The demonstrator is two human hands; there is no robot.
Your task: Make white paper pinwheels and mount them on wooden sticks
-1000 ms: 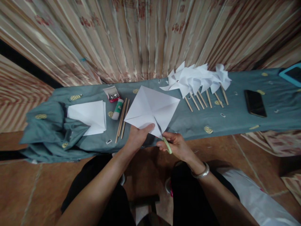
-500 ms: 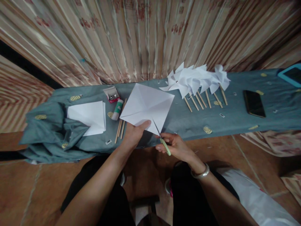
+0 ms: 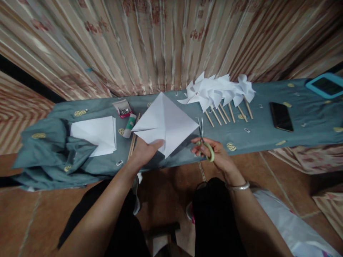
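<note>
A square sheet of white paper [image 3: 177, 121], creased along its diagonals and slit in from its left corner, is held up in the middle of the table. My left hand [image 3: 146, 151] pinches its lower left edge, thumb on top and fingers hidden beneath. To the right of the sheet, my right hand [image 3: 214, 151] grips green-handled scissors [image 3: 202, 132], blades pointing away from me and apart from the body of the paper. Behind the scissors lie several white paper pinwheels [image 3: 214, 91] on wooden sticks.
On the blue-green tablecloth [image 3: 257, 135] are a stack of white paper [image 3: 98, 134], a small box of metal pins [image 3: 124, 110], a glue stick [image 3: 130, 125] and loose wooden sticks [image 3: 132, 144]. A black phone [image 3: 281, 116] and a blue-framed tablet [image 3: 325, 85] lie right. A curtain [image 3: 160, 46] hangs behind.
My right hand has moved the scissors away from the sheet's lower edge, up and to the right, turning the blades forward. The paper has turned and tilted in my left hand.
</note>
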